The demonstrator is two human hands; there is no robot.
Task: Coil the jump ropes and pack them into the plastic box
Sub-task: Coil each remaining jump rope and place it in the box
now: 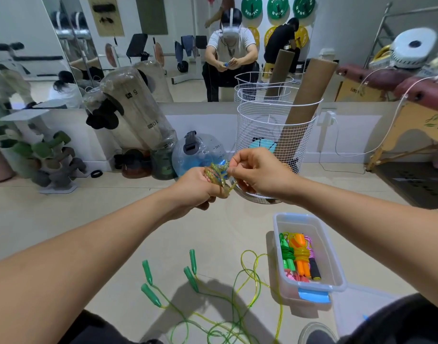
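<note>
On the floor at the left stands a rack of dumbbells (pixel 43 157), well clear of the work. The left hand (pixel 196 187) is clamped around a half-wound yellow-green rope coil (pixel 216 173); the right hand (pixel 258 170) pinches the cord just beside it, apparently wrapping or tucking the end, though the fingers hide the detail. Below, two loose ropes with green handles (pixel 191 278) lie tangled on the floor, still to be coiled. To the right, the plastic box (pixel 337 271) already holds several bundled ropes (pixel 299 256). So I judge the job roughly half done. A wire basket (pixel 275 135) stands behind the hands, not obstructing.
</note>
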